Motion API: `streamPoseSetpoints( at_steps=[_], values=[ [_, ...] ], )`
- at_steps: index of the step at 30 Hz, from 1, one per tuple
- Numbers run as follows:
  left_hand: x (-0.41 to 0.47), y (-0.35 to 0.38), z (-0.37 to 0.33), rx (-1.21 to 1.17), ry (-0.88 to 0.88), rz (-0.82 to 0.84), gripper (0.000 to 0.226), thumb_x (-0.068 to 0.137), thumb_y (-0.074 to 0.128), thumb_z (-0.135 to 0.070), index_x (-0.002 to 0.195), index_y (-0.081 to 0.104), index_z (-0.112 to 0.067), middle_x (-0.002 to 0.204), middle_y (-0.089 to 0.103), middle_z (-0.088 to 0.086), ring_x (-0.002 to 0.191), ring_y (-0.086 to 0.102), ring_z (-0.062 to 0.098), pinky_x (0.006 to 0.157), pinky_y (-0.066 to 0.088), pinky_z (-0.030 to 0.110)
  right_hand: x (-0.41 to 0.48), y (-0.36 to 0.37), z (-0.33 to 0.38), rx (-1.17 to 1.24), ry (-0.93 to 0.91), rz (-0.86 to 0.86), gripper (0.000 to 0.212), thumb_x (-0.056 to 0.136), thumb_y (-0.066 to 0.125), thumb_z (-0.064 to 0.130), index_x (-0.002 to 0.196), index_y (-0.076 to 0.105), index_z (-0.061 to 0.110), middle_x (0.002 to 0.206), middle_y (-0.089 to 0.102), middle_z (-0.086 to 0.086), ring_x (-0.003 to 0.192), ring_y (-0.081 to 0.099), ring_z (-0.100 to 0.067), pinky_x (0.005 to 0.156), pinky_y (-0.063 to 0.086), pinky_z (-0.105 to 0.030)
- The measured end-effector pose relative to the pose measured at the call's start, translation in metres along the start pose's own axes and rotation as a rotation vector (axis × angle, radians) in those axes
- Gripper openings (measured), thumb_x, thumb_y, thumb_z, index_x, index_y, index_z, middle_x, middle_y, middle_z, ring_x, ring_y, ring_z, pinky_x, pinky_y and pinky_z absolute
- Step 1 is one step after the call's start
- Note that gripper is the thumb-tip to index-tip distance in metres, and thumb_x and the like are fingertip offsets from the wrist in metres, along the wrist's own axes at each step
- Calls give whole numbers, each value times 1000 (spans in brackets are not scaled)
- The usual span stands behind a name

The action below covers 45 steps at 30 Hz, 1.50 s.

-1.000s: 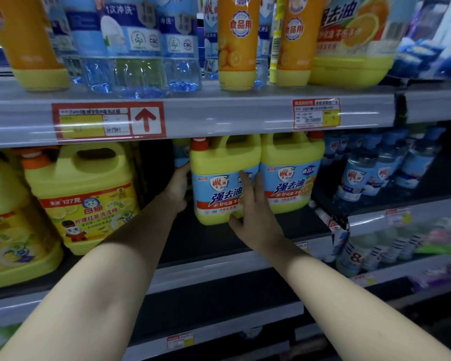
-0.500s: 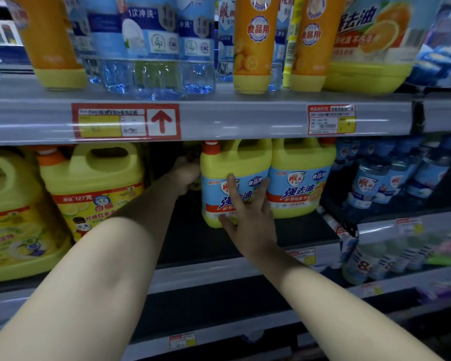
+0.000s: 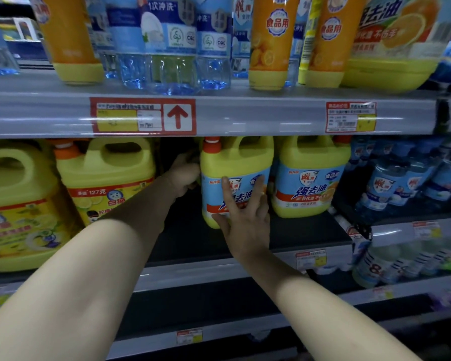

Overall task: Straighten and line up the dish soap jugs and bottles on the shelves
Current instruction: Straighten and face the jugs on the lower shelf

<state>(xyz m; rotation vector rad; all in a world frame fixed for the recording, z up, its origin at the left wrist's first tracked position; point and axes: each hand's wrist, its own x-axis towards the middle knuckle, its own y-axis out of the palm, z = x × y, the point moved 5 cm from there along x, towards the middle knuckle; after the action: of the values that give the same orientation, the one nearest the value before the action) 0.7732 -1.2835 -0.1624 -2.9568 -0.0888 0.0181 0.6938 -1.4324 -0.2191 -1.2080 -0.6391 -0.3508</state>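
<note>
yellow jug (image 3: 237, 162) stood on the middle shelf (image 3: 193, 243), just beside a twin jug (image 3: 310, 175). left hand (image 3: 184, 175) curled round its left edge; right hand (image 3: 245, 220) pressed straight, spread fingers against its label.

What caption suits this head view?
The left hand holds the left side of a yellow soap jug, right hand presses straight fingers on its blue label, beside a matching jug on the shelf.

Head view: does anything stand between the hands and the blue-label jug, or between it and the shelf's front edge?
Nothing visible does. The right hand lies flat on the jug, the left hand holds its left side; only dark shelf lies in front.
</note>
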Motion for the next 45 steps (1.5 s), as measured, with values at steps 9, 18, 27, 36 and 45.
streamPoseSetpoints(
  at_steps=[9,18,27,36,45],
  values=[
    [-7,-11,11,-252,-50,-115,29,93,56,-31,107,69,-9,97,74,10,96,69,30,82,58,43,4,13,22,-48,26,-69,86,82,59,60,149,8,44,151,16,-28,125,34,-50,82,44,-53],
    [-20,20,14,-525,-108,-135,71,97,16,-64,106,69,-17,97,74,15,84,71,27,84,55,37,9,15,27,-57,22,-61,83,81,64,54,148,17,42,149,15,-27,123,30,-48,84,45,-53],
    [-13,-11,39,-200,-141,-351,53,96,38,-50,131,53,-13,127,61,15,110,60,30,99,47,47,12,-18,17,51,-213,-53,66,71,63,25,136,48,24,133,34,-17,115,35,-36,88,42,-46],
    [-139,-29,9,585,54,-112,16,95,53,-22,94,66,-14,90,65,1,87,60,19,70,44,28,29,-60,75,208,-688,212,16,81,57,23,84,63,8,76,61,-10,74,60,-31,67,41,-34],
    [-203,-142,34,1129,-36,-295,28,94,50,-39,118,59,-27,110,66,2,96,63,27,80,53,35,-7,-49,165,214,-853,422,25,92,48,32,105,61,14,104,61,-5,97,55,-25,72,34,-30]
  ],
)
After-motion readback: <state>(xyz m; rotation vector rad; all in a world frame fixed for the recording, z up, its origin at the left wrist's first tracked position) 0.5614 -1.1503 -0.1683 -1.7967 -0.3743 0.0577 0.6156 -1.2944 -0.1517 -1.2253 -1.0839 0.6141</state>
